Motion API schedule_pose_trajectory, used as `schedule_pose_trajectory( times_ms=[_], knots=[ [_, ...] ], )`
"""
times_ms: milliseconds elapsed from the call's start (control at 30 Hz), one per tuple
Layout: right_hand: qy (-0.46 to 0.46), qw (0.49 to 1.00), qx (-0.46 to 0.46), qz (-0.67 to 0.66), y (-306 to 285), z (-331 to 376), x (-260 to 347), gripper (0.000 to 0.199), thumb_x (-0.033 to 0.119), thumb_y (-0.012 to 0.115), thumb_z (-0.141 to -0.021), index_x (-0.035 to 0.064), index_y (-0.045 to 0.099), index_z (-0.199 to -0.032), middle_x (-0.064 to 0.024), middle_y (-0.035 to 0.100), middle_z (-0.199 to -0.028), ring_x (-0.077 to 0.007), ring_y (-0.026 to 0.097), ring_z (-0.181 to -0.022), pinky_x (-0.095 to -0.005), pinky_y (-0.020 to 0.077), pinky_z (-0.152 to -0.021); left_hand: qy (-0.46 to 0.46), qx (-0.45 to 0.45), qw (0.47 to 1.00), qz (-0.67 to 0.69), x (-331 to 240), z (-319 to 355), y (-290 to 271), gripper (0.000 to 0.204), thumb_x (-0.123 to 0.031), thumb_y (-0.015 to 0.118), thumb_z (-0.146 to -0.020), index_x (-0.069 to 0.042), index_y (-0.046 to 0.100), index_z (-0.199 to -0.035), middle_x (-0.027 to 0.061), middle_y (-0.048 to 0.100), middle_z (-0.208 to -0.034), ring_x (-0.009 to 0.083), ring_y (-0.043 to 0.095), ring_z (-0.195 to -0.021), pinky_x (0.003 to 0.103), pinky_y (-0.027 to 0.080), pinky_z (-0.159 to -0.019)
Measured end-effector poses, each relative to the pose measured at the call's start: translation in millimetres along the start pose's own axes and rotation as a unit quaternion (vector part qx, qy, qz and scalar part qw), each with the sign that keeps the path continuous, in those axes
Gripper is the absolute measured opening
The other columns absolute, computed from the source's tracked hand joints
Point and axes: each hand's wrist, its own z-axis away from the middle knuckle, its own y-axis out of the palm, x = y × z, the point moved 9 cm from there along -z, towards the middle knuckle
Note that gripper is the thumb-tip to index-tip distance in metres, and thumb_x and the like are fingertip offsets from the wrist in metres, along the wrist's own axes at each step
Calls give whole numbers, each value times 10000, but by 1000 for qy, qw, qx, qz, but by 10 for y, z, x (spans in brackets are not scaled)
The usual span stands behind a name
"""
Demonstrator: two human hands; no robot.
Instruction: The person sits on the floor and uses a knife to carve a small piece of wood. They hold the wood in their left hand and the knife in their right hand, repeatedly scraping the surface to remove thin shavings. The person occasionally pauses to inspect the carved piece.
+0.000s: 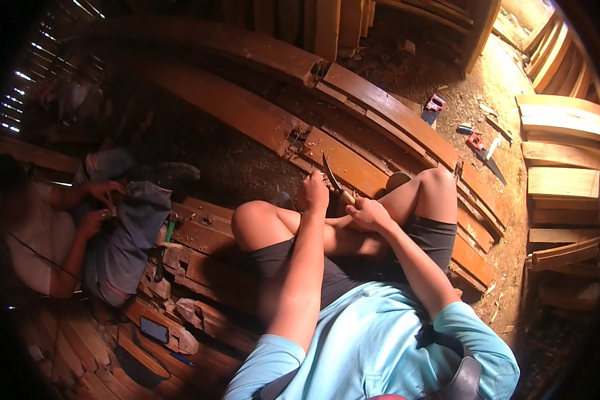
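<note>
Light-blue shirt (373,340) fills the bottom of the view, both forearms running up from it to the knees. Right hand (368,215) is curled shut around the pale wooden handle of a chisel (337,183), and the left hand (313,192) sits just beside the blade up front, fingers folded in; can't tell if it's actually pinching the steel or just bracing on the wood. Blade tip points up and left, onto the brown carved plank (353,163) lying just past the knees.

My take on doing this cleanly: keep the front hand low on the blade as a guide, let the back hand do the pushing, and take shallow passes. Bare knees sit on both sides of the tool, so cut away from them.

Room-wise it's tight. Long curved planks (247,110) run diagonally behind the work and leave only a strip of dirt floor (233,167) between. Off to the left, another person (107,227) is bent over their own piece, well apart. To the right, small tools (475,141) lie scattered on the ground near a stack of pale boards (560,160). Behind the left elbow, a dark phone (155,329) rests on the planks.
</note>
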Motion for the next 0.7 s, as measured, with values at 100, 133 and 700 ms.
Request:
schedule_pose_trajectory(
  times_ms=[100, 133, 700],
  knots=[
    [-12, 993, 44, -108, 75, -140, -219, 378, 385, 577, -871, 12, 634, -899, -227, 636, -765, -352, 630, -726, -430, 471, -651, 19, -2, 1000, 1, -94, 21, -16, 168, -144, 470, -880, -96, 625, -924, 132, 675, -937, 347, 657, -863, 471, 531, -716],
    [11, 985, 66, -161, 120, -153, -282, 371, 374, 577, -876, 8, 634, -897, -211, 627, -732, -348, 609, -675, -422, 458, -625, 22, 0, 1000, -11, -121, 28, -20, 166, -138, 470, -876, -94, 625, -919, 129, 674, -939, 349, 655, -863, 472, 530, -716],
    [-55, 969, -158, 183, 29, 289, 151, 229, 259, 507, -868, 43, 533, -799, -184, 632, -618, -351, 654, -579, -455, 517, -509, -5, 11, 999, -39, -49, 30, 5, 171, -96, 495, -815, -52, 642, -892, 167, 671, -921, 366, 654, -856, 468, 533, -725]
  ],
)
